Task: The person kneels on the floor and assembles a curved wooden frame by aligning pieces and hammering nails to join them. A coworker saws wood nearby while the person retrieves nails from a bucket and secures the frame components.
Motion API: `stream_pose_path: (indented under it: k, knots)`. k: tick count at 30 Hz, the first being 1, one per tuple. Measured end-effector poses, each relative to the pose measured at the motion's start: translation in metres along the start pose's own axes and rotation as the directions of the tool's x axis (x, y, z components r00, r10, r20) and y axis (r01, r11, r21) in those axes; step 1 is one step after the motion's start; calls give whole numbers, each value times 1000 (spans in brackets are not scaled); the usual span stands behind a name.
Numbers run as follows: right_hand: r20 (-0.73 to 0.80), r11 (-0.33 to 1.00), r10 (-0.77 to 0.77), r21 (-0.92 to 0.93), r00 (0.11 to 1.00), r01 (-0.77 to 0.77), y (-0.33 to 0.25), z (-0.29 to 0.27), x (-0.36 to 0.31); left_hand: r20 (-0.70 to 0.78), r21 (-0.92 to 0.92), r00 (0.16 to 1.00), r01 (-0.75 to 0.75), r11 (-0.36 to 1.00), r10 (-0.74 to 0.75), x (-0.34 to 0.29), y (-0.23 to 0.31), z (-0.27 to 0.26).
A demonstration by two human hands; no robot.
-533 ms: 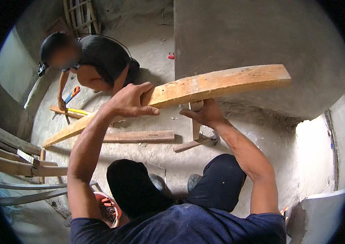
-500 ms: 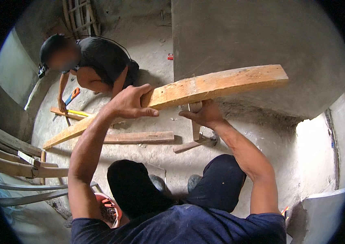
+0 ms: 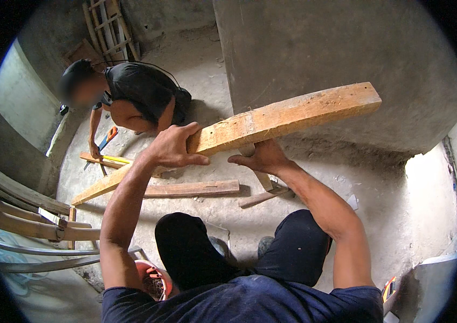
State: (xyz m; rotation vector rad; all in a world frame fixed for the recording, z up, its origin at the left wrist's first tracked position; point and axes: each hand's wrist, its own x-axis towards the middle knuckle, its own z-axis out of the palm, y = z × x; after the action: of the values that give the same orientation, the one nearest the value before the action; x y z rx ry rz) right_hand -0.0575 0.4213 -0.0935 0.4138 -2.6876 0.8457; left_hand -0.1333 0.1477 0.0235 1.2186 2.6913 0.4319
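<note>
A long, pale wooden beam (image 3: 293,116) slants across in front of me. Its right end is raised, while its far left end reaches down near the floor. My left hand (image 3: 177,146) is clasped over the beam's middle, thumb on the near side. Under the raised part, my right hand (image 3: 265,159) grips the beam from below; its fingers are mostly hidden. Below that hand, a short wooden piece (image 3: 264,180) stands partly hidden, beside another short wood piece (image 3: 263,197) on the floor. A reddish-brown plank (image 3: 193,188) lies flat beneath the beam.
At the far left a person (image 3: 139,91) squats, one hand by a yellow strip (image 3: 115,159) on a small board; a saw (image 3: 109,138) lies near. Bamboo poles (image 3: 23,218) line the left side. A bucket (image 3: 168,277) stands by my left knee. A grey wall (image 3: 336,48) rises ahead.
My view has shifted a little, so the floor and the squatting person appear further right and lower. Both hands keep their hold on the beam.
</note>
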Motion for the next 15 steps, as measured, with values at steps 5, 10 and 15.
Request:
stream_pose_path:
  k: [5,10,15]
  knots:
    - [-19,979,-5,202,1000,9,-1,0,-2,-95,34,979,-178,983,180,33,45,-3]
    - [32,963,-50,266,998,39,-1,-16,-3,-47,19,993,-104,994,105,58,70,5]
    - [188,907,125,377,974,-189,-4,-30,-8,-73,-66,997,-32,997,27,52,74,7]
